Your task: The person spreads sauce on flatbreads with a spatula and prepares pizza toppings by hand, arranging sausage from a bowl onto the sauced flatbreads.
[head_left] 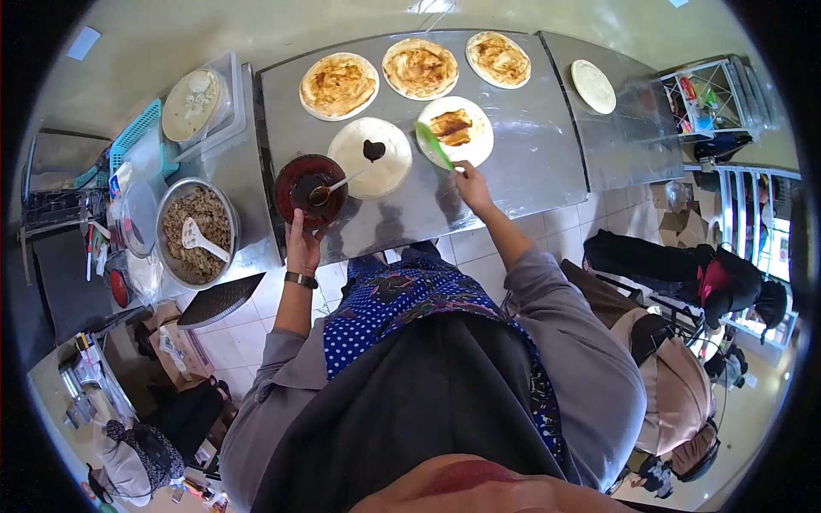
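Stainless table (530, 162) — right hand (473, 190) closed round the green spatula (434, 145) at one o'clock; left hand (303, 250) cupping the dark bowl (311, 191), fingers half-curled, eleven o'clock.

bright | window (779, 249) glows right | glare on metal tabletop (540, 141) | edges bent, corners black

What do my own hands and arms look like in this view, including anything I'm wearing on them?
Your left hand and right hand are both ungloved. The left wrist has a dark band, too small to tell whether it's a watch or bracelet; the right wrist shows none. Plain grey sleeves cover both upper arms, loose and slightly creased, leaving the forearms bare.
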Demonstrator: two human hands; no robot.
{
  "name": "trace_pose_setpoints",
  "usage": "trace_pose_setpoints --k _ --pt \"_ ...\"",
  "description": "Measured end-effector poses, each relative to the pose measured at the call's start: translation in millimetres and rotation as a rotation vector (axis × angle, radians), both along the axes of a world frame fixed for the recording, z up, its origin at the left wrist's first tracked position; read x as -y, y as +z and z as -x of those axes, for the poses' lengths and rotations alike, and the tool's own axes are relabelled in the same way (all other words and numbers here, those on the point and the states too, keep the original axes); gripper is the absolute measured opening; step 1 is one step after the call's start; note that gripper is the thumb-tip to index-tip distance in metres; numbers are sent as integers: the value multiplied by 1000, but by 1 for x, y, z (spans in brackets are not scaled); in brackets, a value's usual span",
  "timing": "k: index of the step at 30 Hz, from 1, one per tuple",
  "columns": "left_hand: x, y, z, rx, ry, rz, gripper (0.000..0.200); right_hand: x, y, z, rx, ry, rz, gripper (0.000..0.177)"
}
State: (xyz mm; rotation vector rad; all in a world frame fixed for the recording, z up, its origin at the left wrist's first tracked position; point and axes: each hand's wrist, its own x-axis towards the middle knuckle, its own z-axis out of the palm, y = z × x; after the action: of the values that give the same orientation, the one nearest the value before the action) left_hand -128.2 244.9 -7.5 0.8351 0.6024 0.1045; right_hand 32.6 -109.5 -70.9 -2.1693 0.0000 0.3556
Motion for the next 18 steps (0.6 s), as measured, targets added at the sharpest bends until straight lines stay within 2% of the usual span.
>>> trace_pose_setpoints --k 1,2,4,5,6,8,10,12,13,15,16,18 --pt "-2 -2 1 -6 3 11 51 -3 23 -9 -156 -91 18 25" --pt "-3 -5 5 -15 6 22 51 0 15 -21 -162 -89 22 25" --pt "-4 -7 6 -3 -6 32 50 6 9 -44 174 -82 247 27" --pt "-5 -8 6 16 -23 35 50 9 18 -45 25 -40 381 27" --pt "-5 -7 5 17 -24 35 50 14 18 -33 25 -41 381 27" --pt "-3 -3 5 24 17 25 51 41 11 -4 284 198 433 25" --pt "-3 -2 6 11 20 27 51 75 27 22 146 256 587 27" --pt "-4 -4 7 0 28 27 52 111 55 31 100 213 728 24" --pt "-4 -7 8 0 18 26 52 120 64 25 102 215 730 24" --pt "-3 -8 8 1 6 23 52 132 74 18 128 44 802 26" --pt "-1 -7 7 2 6 24 52 131 65 13 128 42 801 26" --pt "3 -6 5 5 4 22 52 111 36 -5 461 189 443 28"
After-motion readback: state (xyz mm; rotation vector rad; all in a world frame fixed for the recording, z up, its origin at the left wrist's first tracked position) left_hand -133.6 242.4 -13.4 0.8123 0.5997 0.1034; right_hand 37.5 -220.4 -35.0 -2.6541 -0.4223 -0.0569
